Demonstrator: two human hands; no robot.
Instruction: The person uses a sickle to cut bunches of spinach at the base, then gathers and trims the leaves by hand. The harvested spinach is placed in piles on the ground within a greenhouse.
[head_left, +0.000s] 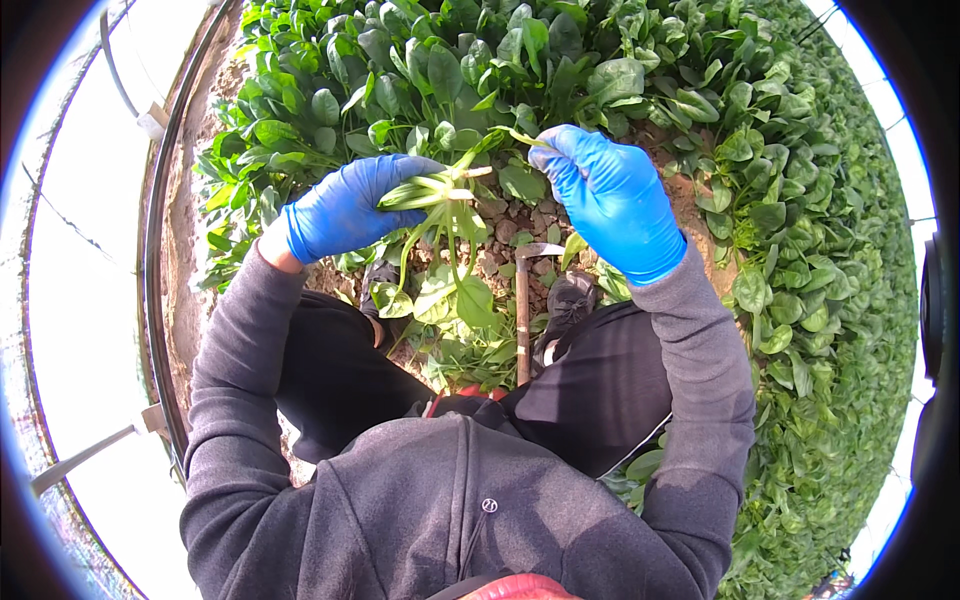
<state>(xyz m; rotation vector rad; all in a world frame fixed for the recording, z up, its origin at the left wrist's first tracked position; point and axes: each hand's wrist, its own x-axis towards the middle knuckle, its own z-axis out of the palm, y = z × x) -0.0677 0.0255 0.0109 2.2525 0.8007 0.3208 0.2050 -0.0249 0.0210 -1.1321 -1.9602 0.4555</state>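
Note:
In a blue glove, my left hand (360, 204) is closed round the stems of a bunch of spinach (424, 192). Its pale root ends point right, and some leaves on thin stalks hang down below. My right hand (606, 189), gloved in blue too, pinches a thin yellow-green stalk (519, 136) to the right of the bunch. Where the stalk's far end lies among the leaves I cannot tell. A small sickle or hand hoe with a wooden handle (523, 315) and a metal blade (541, 250) lies between my feet, below both hands.
Dense spinach plants (442, 71) grow ahead, and more (825, 300) stand along the right. Loose leaves (469, 360) lie on the ground between my legs. Cloddy soil (506, 229) shows under my hands. A dark pipe (154, 225) runs along the left edge, beside bright sheeting.

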